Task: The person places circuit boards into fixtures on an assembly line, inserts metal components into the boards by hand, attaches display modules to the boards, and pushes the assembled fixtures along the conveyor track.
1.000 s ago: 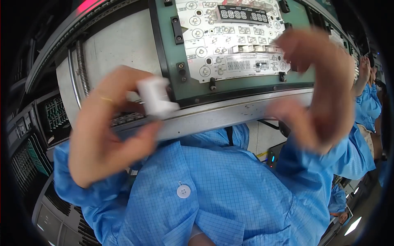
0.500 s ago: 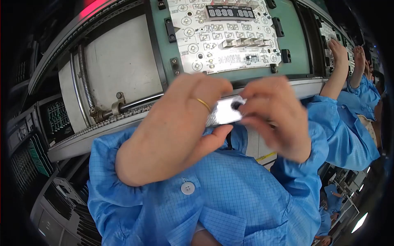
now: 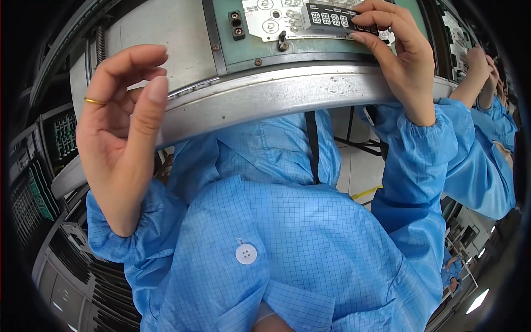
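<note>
My right hand [image 3: 406, 55] reaches over the white circuit board [image 3: 265, 25] at the upper right. Its thumb and fingers close on the right end of a black digit display module [image 3: 330, 20], whose left end shows several white digit segments. The module lies over the near part of the board; whether it touches the board I cannot tell. To the left, my left hand [image 3: 121, 127] is raised above the metal rail [image 3: 238, 102]. Its fingers are curved and apart, nothing shows between them, and a gold ring is on one finger.
The board rests on a green carrier plate [image 3: 315, 55] with black clamp blocks [image 3: 237, 25]. Beyond my left hand lies a grey metal plate [image 3: 160, 33]. At right a co-worker's hands [image 3: 478, 72] work over another board. Racks of green boards [image 3: 41, 193] stand at far left.
My hands were together at the middle, around a shiny silver piece. They have parted: the left moved left, the right went up to the board. The board now sits higher in view.
</note>
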`<state>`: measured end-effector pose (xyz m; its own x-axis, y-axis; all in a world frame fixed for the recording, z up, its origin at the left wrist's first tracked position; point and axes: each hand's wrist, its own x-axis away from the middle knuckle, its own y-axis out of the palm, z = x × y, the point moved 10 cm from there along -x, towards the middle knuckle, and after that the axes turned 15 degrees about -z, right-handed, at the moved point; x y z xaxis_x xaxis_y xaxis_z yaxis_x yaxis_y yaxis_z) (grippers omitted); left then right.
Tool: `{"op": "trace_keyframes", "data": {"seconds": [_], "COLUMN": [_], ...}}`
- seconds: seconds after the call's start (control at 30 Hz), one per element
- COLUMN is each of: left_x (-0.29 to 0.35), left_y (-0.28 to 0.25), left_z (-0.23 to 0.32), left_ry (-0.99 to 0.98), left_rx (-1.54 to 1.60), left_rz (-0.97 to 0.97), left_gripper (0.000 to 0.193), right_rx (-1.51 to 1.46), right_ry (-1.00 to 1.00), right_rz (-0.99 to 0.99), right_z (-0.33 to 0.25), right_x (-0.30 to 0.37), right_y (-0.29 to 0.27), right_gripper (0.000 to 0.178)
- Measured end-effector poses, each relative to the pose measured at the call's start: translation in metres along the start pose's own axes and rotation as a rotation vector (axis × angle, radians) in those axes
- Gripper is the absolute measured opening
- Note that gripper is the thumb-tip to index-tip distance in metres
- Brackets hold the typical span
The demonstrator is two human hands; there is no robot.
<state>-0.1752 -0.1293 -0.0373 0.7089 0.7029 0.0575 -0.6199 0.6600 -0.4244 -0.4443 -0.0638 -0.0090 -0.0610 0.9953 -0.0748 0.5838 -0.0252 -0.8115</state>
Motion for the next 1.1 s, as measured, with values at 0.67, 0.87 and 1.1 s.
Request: {"op": "trace_keyframes", "data": {"seconds": [0.67, 0.87, 1.1], "left_x": [0.012, 0.010, -0.003], "left_y": [0.002, 0.001, 0.006], "left_z": [-0.020, -0.027, -0.032], "left_ry": [-0.075, -0.099, -0.128], "left_rx": [0.020, 0.025, 0.079], "left_rz": [-0.011, -0.021, -0.015], "left_gripper": [0.028, 0.027, 0.024], "right_rx": [0.082, 0.084, 0.083], "right_ry": [-0.048, -0.020, -0.227], "right_rz": [0.033, 0.025, 0.010], "right_z": [0.005, 0.006, 0.033], "right_x": [0.003, 0.002, 0.013], "right_y": [0.005, 0.006, 0.003], "right_gripper": [0.023, 0.022, 0.027]}}
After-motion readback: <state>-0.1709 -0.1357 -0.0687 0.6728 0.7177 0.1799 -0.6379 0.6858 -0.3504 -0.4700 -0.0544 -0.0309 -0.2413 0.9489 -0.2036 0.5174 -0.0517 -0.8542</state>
